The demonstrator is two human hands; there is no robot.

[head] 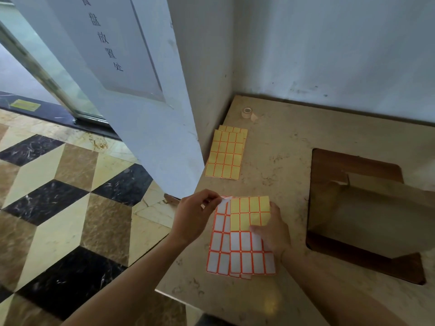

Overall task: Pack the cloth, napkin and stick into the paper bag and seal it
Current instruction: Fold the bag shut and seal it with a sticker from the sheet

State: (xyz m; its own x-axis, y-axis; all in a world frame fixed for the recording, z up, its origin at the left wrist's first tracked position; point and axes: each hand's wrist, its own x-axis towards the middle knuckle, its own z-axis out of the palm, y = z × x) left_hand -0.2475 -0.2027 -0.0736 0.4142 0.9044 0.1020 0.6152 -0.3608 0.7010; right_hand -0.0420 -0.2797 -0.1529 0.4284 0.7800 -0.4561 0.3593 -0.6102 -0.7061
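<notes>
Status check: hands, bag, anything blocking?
Left hand peeling a sticker off the label sheet. Right hand pressing the sheet flat on the counter. Paper bag lies to the right, untouched. Nothing blocking.

Both forearms are bare to the frame edge, with no sleeves, rings or watch visible.

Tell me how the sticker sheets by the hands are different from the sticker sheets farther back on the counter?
The near sticker sheets are mostly white with some yellow labels; the far sticker sheets are all yellow. The near ones are being handled: the right hand presses them down while the left hand peels at a top corner. The far ones lie untouched, closer to the tape roll. Both stacks have orange-bordered rectangular labels and lie flat on the counter.
</notes>
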